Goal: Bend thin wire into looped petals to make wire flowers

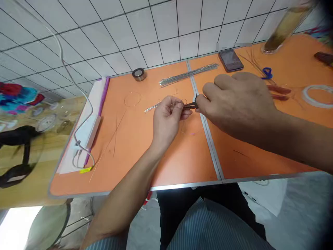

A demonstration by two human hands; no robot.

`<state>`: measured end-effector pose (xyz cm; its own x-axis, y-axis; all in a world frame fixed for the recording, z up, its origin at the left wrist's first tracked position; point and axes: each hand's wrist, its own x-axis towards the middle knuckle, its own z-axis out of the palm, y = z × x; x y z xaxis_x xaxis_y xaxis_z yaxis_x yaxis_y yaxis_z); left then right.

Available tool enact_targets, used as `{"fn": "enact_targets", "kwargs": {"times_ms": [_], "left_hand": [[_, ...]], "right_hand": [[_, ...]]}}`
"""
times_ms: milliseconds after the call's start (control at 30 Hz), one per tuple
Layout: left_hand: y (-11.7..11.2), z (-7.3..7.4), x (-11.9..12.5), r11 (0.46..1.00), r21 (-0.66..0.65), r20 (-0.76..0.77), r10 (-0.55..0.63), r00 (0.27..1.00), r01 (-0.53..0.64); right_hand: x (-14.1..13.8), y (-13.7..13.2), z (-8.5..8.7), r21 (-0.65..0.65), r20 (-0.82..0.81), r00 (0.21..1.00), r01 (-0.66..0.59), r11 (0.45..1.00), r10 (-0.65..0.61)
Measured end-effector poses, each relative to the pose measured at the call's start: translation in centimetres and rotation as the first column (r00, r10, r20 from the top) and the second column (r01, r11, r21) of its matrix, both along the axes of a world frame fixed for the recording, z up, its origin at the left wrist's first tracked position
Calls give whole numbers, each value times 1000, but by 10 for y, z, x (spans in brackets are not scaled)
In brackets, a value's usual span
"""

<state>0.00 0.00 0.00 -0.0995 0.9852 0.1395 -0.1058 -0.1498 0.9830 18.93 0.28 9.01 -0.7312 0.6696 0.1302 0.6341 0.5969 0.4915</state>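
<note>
The left hand (166, 116) is closed in a pinch, its thumb and fingertips gripping a thin wire (152, 108) that runs out to the left, with a small curl of wire showing at the fingertips. The right hand (234, 100) is clenched around small black pliers (191, 106), whose tip sits just beside the left fingertips at the wire. Both hands are raised over an orange table (156, 163), near a metal strip (210, 146) that divides its top into 2 panels.

Far of the hands lies a bundle of straight wires (188, 74), with a roll of tape (138, 74) to its left and a phone (231, 60) to its right. A loose wire ring (132, 99) and long thin wires (111, 135) lie on the left panel, beside a white power strip (87, 132). To the right are a blue clip (267, 73), red handles (279, 90) partly behind the right hand, a white coil (317, 95) and a glass jar (286, 27).
</note>
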Motion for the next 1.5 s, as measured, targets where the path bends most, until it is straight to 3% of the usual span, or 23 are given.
{"fn": "enact_targets", "kwargs": {"times_ms": [233, 333, 467, 600, 900, 1167, 1300, 1500], "left_hand": [[-2, 3, 0, 1000, 16, -29, -7, 1000, 7], [-2, 2, 0, 999, 27, -31, -18, 999, 19], [-1, 1, 1, 999, 29, -48, -18, 999, 20], [-2, 2, 1, 1000, 20, -74, -21, 997, 23], [-1, 1, 1, 999, 39, -76, -10, 997, 13], [-1, 2, 1, 999, 43, -81, -28, 996, 31], [-2, 2, 1, 998, 45, -109, -31, 994, 36], [-2, 2, 0, 998, 31, -140, -49, 989, 54]], "right_hand": [[-1, -1, 5, -111, -60, 996, 52, 992, -59], [-2, -2, 10, -137, 14, 996, 89, 986, -88], [-4, -2, 11, -80, 83, 994, 75, 994, -68], [-3, -2, 7, -15, 12, 1000, 2, 1000, -2], [1, -1, 7, -94, -77, 997, -19, 995, 12], [-1, -1, 10, -29, -12, 1000, -7, 1000, 7], [-1, -1, 12, -68, 46, 998, 35, 997, -32], [3, 1, 9, -82, -1, 1000, -12, 997, 12]]}}
